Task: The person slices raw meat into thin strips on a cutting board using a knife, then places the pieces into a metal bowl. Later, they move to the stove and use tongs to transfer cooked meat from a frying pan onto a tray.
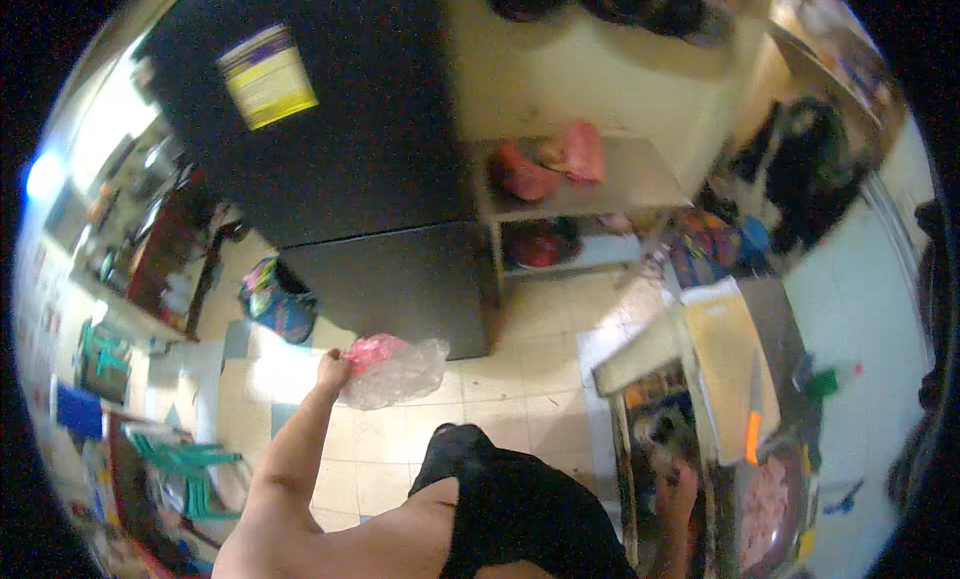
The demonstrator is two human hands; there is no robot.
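My left hand is closed on a bunched pink plastic bag and a crumpled clear plastic bag, held out over the tiled floor. On the other side, my right hand reaches down over an open drawer or compartment that holds dark, jumbled items. A greyish item lies just past its fingers. Blur and shadow leave it unclear whether the right hand grips anything. Beside the compartment, a knife with an orange handle rests on a yellowish cutting board.
A tall dark refrigerator stands ahead, with a patterned bag by its base. Reddish bags sit on a low shelf unit. At right, a tray contains pale pink pieces, perhaps meat. Green plastic chairs are at left.
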